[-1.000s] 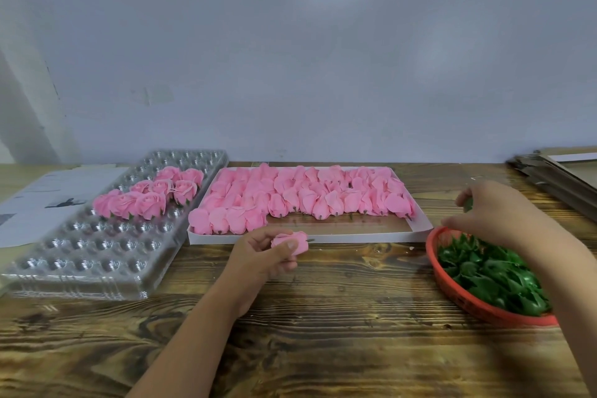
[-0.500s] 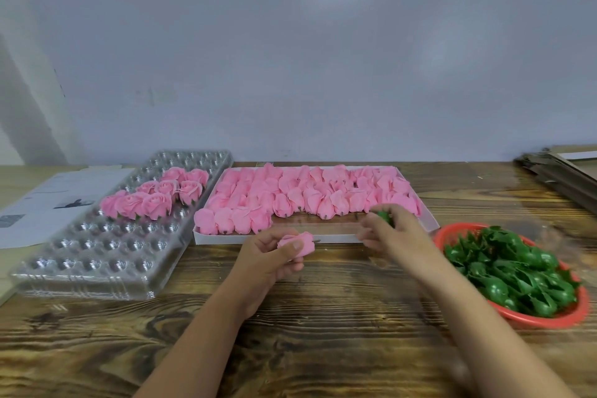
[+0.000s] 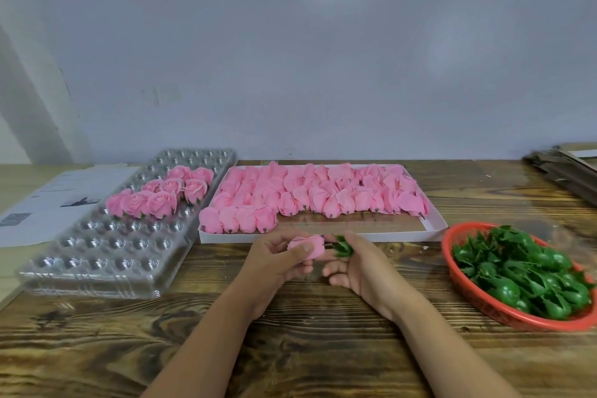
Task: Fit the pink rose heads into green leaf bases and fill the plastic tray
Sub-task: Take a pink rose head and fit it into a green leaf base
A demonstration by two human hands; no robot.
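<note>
Above the worktop (image 3: 290, 317), the left hand (image 3: 274, 263) pinches a pink rose head (image 3: 308, 245), stem end toward 3 o'clock. There, almost touching, the right hand's (image 3: 358, 263) closed grip holds the green leaf base (image 3: 343, 247).

Pale wall (image 3: 323, 58) behind wooden table (image 3: 323, 317).

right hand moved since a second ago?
Yes. The right hand was over the red basket of leaf bases; it has swung left, away from the basket, and now holds a green leaf base beside the rose head in the left hand.
</note>
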